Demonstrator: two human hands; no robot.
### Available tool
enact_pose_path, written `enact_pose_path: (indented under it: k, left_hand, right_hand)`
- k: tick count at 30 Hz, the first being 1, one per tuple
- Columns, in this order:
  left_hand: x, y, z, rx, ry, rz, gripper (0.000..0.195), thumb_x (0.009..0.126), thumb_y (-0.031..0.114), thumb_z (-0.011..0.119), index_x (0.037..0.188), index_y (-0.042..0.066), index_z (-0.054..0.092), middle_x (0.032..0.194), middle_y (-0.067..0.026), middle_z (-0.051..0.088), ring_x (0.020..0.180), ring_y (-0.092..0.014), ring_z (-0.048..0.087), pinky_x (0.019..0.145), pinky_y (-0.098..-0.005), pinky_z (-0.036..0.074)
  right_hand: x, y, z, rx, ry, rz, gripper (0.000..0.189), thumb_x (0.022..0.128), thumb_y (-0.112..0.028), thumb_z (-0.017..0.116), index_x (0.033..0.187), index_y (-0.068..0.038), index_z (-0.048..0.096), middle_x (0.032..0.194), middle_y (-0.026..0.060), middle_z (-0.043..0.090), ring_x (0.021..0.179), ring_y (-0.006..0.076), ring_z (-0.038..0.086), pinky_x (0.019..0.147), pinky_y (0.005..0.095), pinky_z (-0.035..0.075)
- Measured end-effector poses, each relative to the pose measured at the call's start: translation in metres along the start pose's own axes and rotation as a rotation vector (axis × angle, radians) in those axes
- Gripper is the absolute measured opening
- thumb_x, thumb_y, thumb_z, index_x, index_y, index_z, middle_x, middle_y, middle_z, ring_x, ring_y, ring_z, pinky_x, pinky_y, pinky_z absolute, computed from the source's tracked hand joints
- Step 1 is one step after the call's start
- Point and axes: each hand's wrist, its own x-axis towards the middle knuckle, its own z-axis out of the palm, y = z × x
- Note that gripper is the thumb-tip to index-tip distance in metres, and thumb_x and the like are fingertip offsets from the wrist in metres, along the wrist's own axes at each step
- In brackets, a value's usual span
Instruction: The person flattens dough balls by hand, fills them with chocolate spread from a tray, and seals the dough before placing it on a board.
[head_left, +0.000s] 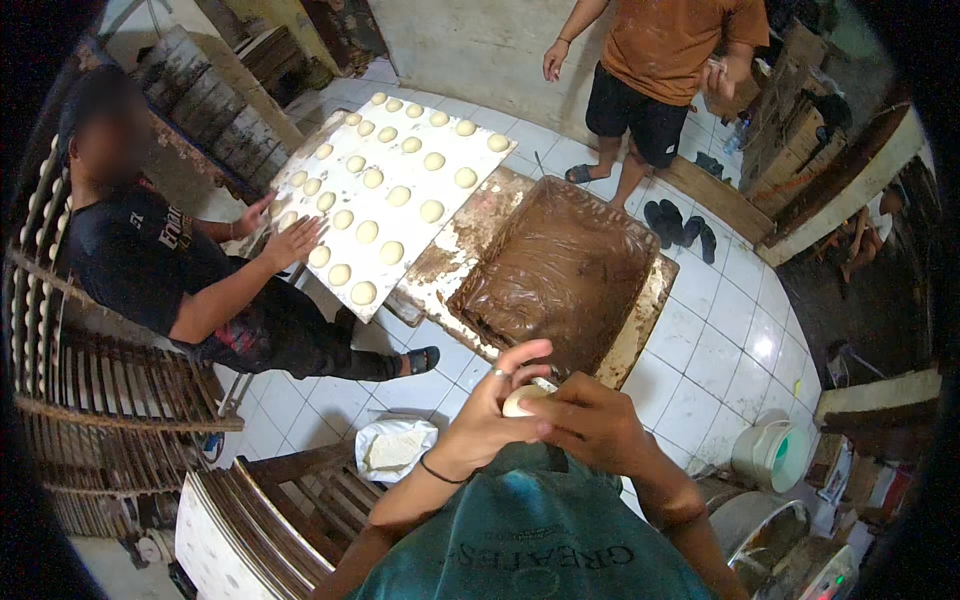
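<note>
Close to my body, my left hand (491, 412) cups a pale dough ball (523, 401). The fingers of my right hand (592, 420) press on the same ball from the other side and cover part of it. Just beyond my hands lies a crate (646, 251) lined with plastic and filled with glossy brown paste (559, 262). To the left of the crate, a white board (412, 169) carries several rows of round dough balls (367, 232).
A co-worker (142, 225) at the left has both hands at the board's edge. Another person (660, 67) stands beyond the crate. A bag of white powder (396, 448), stacked boards (247, 517) and a wooden rack (127, 405) are on the left; a bucket (769, 454) is on the right.
</note>
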Motion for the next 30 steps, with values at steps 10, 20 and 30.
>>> enact_pose_path:
  k: [10, 20, 30]
  left_hand:
    - [0.013, -0.020, 0.062, -0.327, 0.032, 0.420, 0.066, 0.085, 0.055, 0.034, 0.128, 0.005, 0.034, 0.133, -0.0178, 0.032, 0.121, -0.027, 0.035, 0.099, -0.0376, 0.030]
    - [0.016, -0.060, 0.125, -0.042, 0.030, 0.735, 0.072, 0.081, 0.056, 0.044, 0.126, 0.002, 0.031, 0.132, -0.0186, 0.030, 0.125, -0.031, 0.028, 0.103, -0.0433, 0.022]
    - [0.003, -0.088, 0.147, 0.230, 0.223, 0.381, 0.024, 0.070, 0.004, 0.067, 0.088, 0.002, 0.051, 0.103, -0.0092, 0.049, 0.106, -0.023, 0.045, 0.092, -0.0367, 0.034]
  right_hand:
    - [-0.027, 0.023, 0.000, 0.507, 0.343, 0.082, 0.013, 0.069, -0.010, 0.070, 0.080, -0.004, 0.067, 0.090, 0.0065, 0.059, 0.082, 0.0168, 0.058, 0.070, 0.0270, 0.048]
    - [-0.081, 0.026, -0.028, 1.556, 0.379, 0.310, 0.016, 0.071, -0.001, 0.068, 0.085, -0.001, 0.060, 0.093, 0.0096, 0.058, 0.087, 0.0167, 0.056, 0.075, 0.0307, 0.046]
    - [-0.108, 0.024, -0.019, 1.371, 0.417, 0.268, 0.007, 0.079, 0.000, 0.058, 0.086, 0.000, 0.057, 0.092, 0.0049, 0.057, 0.086, 0.0150, 0.055, 0.080, 0.0296, 0.043]
